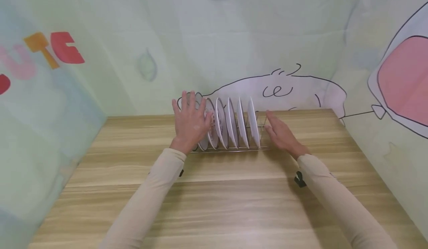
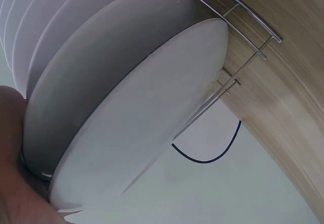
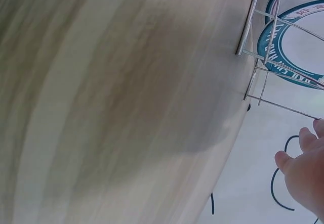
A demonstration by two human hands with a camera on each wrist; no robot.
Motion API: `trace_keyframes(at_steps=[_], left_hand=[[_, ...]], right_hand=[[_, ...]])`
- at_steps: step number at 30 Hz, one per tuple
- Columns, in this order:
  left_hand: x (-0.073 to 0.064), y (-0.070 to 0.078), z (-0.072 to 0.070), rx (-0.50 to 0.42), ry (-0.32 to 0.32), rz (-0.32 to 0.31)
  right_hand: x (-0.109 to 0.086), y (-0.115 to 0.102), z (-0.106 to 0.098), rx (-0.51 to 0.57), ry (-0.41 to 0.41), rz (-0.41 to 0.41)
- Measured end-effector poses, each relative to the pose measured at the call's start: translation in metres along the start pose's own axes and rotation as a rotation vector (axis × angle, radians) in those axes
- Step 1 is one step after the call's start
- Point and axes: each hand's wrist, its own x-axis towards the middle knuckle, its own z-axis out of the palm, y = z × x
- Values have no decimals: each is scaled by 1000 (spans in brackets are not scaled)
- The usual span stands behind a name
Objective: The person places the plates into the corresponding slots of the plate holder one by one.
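Several round white plates (image 1: 252, 124) stand on edge in a row in a metal wire rack (image 1: 227, 151). My left hand (image 1: 190, 124) lies over the plates at the left end, fingers spread and pointing away from me. From the left wrist view, this hand (image 2: 23, 178) is against the edges of the outer plates (image 2: 147, 115). At the rack's right end is my right hand (image 1: 282, 134), its fingers extended beside the end wires. In the right wrist view its fingertips (image 3: 306, 138) are right by a wire, and the nearest plate shows a blue-green lettered rim (image 3: 276, 44).
The rack stands toward the back of a wood-grain table (image 1: 234, 212). Behind it hangs a pale cloth backdrop (image 1: 267, 37) with cartoon drawings, which also runs along both sides. A small black object (image 1: 300, 179) shows beside the right sleeve.
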Motion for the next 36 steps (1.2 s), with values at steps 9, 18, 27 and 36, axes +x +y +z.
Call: trace_keyframes(at_steps=[9, 18, 27, 36], left_hand=[[-3, -8, 0, -1, -13, -6], [0, 4, -3, -42, -44, -86], [6, 15, -4, -78, -24, -213], [10, 18, -1, -36, 8, -246]], right_hand=[[5, -6, 6, 37, -26, 13], [5, -2, 4, 50, -17, 12], [7, -1, 3, 26, -14, -32], [5, 1, 3, 23, -7, -44]])
